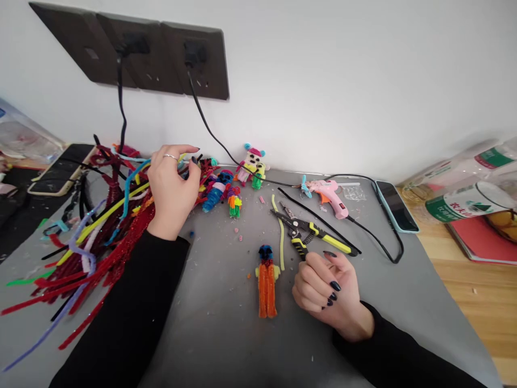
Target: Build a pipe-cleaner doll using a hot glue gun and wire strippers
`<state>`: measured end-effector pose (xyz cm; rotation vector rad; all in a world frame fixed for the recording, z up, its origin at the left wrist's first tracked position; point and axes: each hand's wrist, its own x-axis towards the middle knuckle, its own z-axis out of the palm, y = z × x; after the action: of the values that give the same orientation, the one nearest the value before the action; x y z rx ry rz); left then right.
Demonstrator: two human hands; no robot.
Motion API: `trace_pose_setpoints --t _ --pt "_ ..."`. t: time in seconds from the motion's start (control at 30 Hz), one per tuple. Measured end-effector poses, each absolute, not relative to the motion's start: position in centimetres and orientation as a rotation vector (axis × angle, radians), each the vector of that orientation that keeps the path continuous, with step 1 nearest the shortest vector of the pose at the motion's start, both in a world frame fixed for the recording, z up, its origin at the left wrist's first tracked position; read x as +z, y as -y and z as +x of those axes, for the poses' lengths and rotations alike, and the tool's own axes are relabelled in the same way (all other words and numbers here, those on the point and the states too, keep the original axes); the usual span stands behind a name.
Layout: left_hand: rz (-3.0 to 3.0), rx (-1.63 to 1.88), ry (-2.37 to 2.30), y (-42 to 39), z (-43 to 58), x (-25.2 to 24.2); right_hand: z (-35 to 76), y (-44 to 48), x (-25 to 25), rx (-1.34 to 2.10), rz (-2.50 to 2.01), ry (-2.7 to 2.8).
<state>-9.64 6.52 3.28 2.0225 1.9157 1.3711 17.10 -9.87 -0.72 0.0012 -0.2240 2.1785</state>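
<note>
My left hand (174, 186) is raised over the right edge of a heap of coloured pipe cleaners (117, 231), thumb and index finger apart; whether it holds anything is hard to see. My right hand (327, 288) rests on the grey mat, fingers curled, beside the handles of yellow-black pliers (317, 233). Nothing shows clearly inside it. Between the hands lies an orange pipe-cleaner figure (267, 288) with a blue-black head. Several small figures, among them a blue one (214, 196) and a pink-and-white one (250, 161), sit near the wall. A yellow strip (281, 242) lies left of the pliers.
A pink glue gun (333, 198) with a black cable lies behind the pliers. At the right are a phone (396, 207), plastic bottles (468, 202) and a red book (480, 240). Another phone (62, 170) is at the left. Cables hang from wall sockets (194, 59).
</note>
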Motion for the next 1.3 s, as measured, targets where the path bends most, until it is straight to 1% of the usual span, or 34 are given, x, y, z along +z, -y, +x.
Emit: trace_pose_setpoints --t 0.3,0.4,0.47,0.53,0.67,0.73,0.8,0.93,1.03,1.13,1.3 --pt "2.004 1.515 -1.869 -6.8 -9.6 2.6 16.7 9.7 -0.5 2.181 0.105 0.243" --pt "1.958 1.512 -1.788 -6.5 -9.5 2.9 16.6 9.7 -0.5 2.178 0.128 0.230" --pt "1.943 1.441 -1.679 -6.0 -9.2 3.3 16.6 9.7 -0.5 2.179 0.146 0.222" --pt "1.993 1.264 -1.435 -5.3 -8.7 3.9 16.5 9.7 -0.5 2.183 0.170 0.213" --pt "2.029 0.567 -0.670 -4.0 -7.1 4.3 16.5 9.8 -0.6 2.185 0.189 0.196" --pt "2.049 0.334 -0.423 -3.6 -6.3 4.0 16.4 9.9 -0.8 2.183 0.191 0.195" --pt "2.064 0.189 -0.261 -3.2 -5.5 3.3 16.5 9.9 -1.0 2.185 0.183 0.202" --pt "2.149 -0.012 -0.204 -2.6 -4.3 2.4 16.4 10.0 -1.2 2.199 0.138 0.191" --pt "2.219 -0.069 -0.235 -2.1 -3.8 2.3 16.4 10.1 -1.1 2.195 0.108 0.171" --pt "2.238 -0.034 -0.284 -2.2 -4.0 2.5 16.4 10.1 -1.0 2.183 0.098 0.171" --pt "1.967 0.232 -0.214 -3.4 -5.6 3.3 16.7 10.2 -0.9 2.213 0.003 0.163"
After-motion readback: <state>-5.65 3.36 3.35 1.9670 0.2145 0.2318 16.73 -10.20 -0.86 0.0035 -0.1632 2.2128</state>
